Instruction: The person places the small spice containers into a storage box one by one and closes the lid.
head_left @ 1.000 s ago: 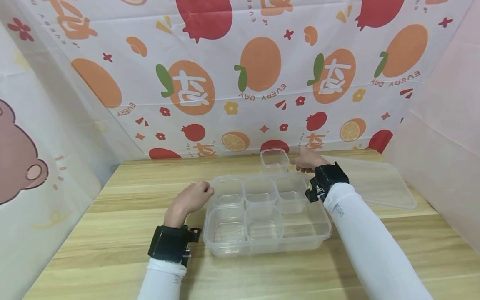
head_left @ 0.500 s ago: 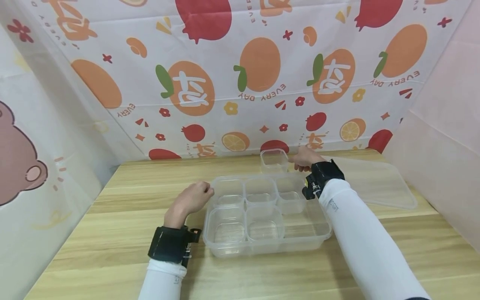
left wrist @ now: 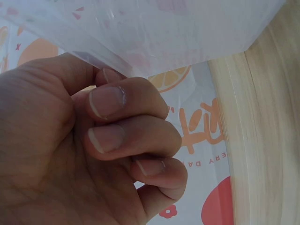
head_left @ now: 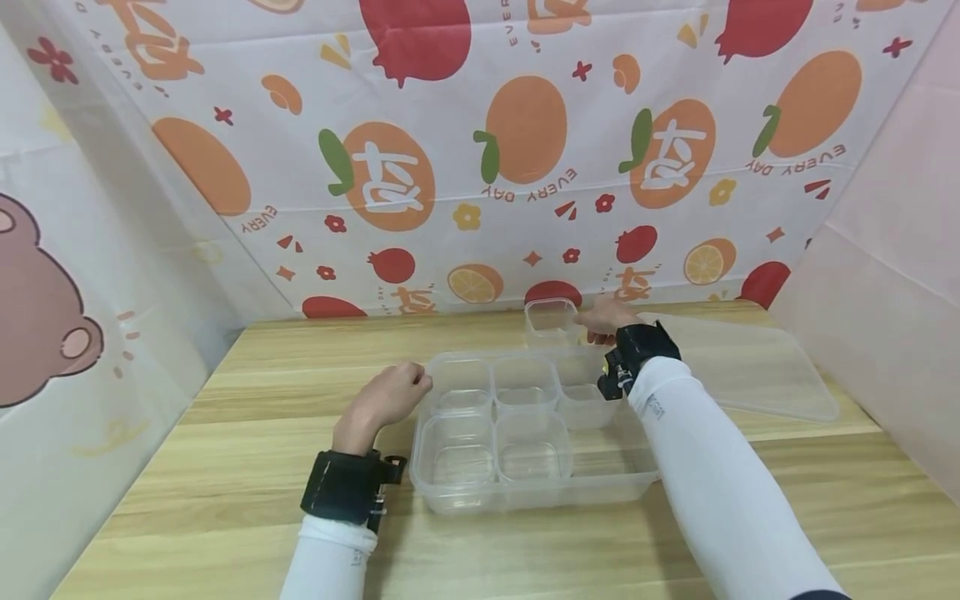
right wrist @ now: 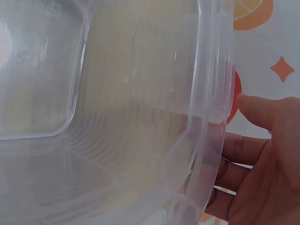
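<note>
A clear rectangular storage box [head_left: 600, 490] stands mid-table with several clear square cups [head_left: 461, 454] inside it. Beside its far left corner, my left hand [head_left: 386, 398] has its fingers curled in, with no object in the palm; in the left wrist view they lie close against the box edge [left wrist: 187, 42]. Behind the box is another clear cup [head_left: 551, 323], outside it. At this cup's right side my right hand [head_left: 607, 317] reaches in, its fingertips touching or almost touching it. Box plastic partly covers the right fingers [right wrist: 234, 176] in the right wrist view.
A flat translucent lid [head_left: 750, 367] lies on the wooden table [head_left: 247, 467] at right. Fruit-printed cloth [head_left: 480, 167] rises behind, with pale cloth on both sides. The box's front right portion holds no cup.
My right hand has shifted slightly left, up against the lone cup. The left hand, the box and the cups inside have stayed put; the head view has tilted a little.
</note>
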### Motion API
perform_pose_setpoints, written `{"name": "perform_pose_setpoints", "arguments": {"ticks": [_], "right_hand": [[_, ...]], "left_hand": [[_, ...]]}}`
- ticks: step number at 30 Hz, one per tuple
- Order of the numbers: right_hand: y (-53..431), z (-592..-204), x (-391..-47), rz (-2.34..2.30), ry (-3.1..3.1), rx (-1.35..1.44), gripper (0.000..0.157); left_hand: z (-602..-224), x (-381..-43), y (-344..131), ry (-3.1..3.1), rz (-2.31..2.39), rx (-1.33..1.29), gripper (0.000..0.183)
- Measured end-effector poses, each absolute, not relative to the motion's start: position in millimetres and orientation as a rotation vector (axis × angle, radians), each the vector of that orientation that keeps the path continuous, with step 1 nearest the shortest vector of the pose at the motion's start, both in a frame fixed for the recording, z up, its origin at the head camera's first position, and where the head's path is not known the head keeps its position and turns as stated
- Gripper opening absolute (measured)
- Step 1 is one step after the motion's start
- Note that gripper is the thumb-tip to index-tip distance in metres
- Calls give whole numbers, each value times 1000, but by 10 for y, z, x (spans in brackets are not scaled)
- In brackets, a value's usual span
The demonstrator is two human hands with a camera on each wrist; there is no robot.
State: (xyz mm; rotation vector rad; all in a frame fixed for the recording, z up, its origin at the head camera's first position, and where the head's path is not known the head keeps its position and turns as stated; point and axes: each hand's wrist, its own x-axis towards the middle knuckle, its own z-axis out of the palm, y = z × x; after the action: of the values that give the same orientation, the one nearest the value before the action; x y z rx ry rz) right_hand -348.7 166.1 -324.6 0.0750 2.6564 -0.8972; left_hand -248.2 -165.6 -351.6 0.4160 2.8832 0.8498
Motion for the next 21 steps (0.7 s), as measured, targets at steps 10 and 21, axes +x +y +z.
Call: {"name": "perform_pose_setpoints", "arguments": {"ticks": [10,21], "right_hand": [[1702,-3294,-3497,-852,2697,54,36],[1720,-3306,-3492,-839,2696,-3,26]], "left_hand": [[-3510,-2493,-1635,2860,867,400,34],[-3520,-2507,-1667,2860,882,418,33]]}}
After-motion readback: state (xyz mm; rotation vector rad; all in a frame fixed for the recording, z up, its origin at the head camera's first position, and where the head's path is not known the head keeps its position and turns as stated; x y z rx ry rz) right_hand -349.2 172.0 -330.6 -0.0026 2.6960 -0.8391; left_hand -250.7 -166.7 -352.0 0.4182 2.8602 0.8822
